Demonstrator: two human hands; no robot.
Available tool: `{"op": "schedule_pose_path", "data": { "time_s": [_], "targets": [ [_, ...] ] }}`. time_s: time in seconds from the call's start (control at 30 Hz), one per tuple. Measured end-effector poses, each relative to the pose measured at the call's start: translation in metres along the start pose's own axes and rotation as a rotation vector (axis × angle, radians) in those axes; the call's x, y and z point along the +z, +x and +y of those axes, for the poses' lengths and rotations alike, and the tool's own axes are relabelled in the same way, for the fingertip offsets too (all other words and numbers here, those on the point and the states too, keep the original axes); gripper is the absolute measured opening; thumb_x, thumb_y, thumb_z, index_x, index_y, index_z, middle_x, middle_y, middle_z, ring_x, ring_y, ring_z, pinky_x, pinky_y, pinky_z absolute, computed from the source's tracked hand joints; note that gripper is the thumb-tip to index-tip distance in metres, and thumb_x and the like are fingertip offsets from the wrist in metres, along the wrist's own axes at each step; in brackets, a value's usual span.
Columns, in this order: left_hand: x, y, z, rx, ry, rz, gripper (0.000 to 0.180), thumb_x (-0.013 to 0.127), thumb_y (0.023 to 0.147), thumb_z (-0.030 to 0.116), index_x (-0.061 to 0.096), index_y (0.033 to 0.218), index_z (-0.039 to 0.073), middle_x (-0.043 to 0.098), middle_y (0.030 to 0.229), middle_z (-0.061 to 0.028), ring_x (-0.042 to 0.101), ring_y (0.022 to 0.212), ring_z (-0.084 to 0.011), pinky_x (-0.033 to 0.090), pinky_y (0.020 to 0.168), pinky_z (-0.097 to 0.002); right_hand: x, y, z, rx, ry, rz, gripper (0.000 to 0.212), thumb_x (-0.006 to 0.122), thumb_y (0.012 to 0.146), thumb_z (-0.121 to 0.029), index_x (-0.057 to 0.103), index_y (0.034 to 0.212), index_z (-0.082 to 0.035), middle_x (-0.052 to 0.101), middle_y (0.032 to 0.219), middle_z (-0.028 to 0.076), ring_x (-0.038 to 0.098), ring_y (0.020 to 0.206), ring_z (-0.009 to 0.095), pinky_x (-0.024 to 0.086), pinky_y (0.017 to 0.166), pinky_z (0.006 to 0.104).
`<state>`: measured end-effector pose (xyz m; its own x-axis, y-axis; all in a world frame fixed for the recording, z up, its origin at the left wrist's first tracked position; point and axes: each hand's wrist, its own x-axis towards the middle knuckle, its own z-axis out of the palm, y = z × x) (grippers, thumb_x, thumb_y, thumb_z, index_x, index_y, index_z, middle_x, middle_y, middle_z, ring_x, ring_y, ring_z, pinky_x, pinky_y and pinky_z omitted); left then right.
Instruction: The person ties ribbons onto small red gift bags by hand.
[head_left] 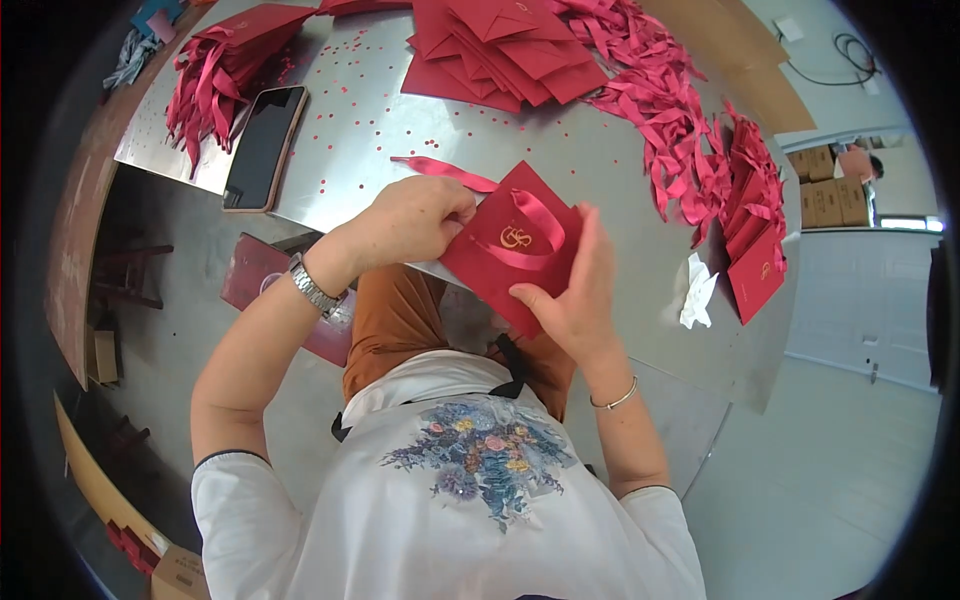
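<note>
A small red paper bag (478, 262) with a gold emblem is tilted at the table's near edge, in front of my body. A pink-red ribbon handle (540, 215) loops across its face. My right hand (580, 290) grips the bag's right side, thumb on the front. At the bag's left edge, my left hand (425, 215) is closed in a pinch; what lies between its fingertips is hidden. Just beyond that hand, a length of ribbon (440, 167) stretches over the tabletop toward the bag.
On the metal table (385, 115), flat red bags (500, 60) are piled at the back, beside heaped ribbons (640, 85). Ribboned bags stand left (250, 30) and right (758, 280). A phone (262, 150), crumpled white paper (697, 292) and scattered red dots lie about.
</note>
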<state>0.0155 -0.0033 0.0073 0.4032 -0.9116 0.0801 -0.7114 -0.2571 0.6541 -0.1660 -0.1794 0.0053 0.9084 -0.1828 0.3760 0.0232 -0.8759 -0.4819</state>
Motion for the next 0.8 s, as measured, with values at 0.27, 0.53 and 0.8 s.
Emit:
{"op": "schedule_pose_path", "data": {
  "time_s": [0.27, 0.53, 0.8],
  "targets": [
    [-0.001, -0.001, 0.003, -0.051, -0.013, 0.014, 0.008, 0.058, 0.074, 0.001, 0.059, 0.081, 0.001, 0.061, 0.081, -0.0146, 0.059, 0.079, -0.0352, 0.047, 0.070, -0.0417, 0.004, -0.001, 0.005, 0.100, -0.043, -0.141, 0.110, 0.082, 0.068, -0.036, 0.018, 0.146, 0.006, 0.041, 0.140, 0.023, 0.039, 0.131, 0.036, 0.024, 0.109, 0.0491],
    [-0.045, -0.029, -0.019, -0.233, 0.099, 0.133, 0.005, 0.059, 0.075, 0.000, 0.058, 0.080, -0.002, 0.059, 0.080, -0.0172, 0.058, 0.078, -0.0342, 0.046, 0.070, -0.0414, 0.004, 0.001, 0.004, 0.095, -0.050, -0.129, 0.105, 0.079, 0.069, -0.039, 0.022, 0.146, 0.004, 0.042, 0.140, 0.021, 0.038, 0.131, 0.034, 0.024, 0.110, 0.0482],
    [-0.045, -0.039, -0.030, -0.342, 0.242, 0.151, 0.007, 0.060, 0.075, 0.002, 0.059, 0.081, -0.001, 0.059, 0.080, -0.0168, 0.059, 0.083, -0.0342, 0.046, 0.074, -0.0395, 0.006, 0.000, 0.007, 0.087, -0.089, -0.165, 0.103, 0.079, 0.069, -0.041, 0.025, 0.146, 0.002, 0.042, 0.140, 0.021, 0.037, 0.132, 0.034, 0.023, 0.110, 0.0475]
  ]
}}
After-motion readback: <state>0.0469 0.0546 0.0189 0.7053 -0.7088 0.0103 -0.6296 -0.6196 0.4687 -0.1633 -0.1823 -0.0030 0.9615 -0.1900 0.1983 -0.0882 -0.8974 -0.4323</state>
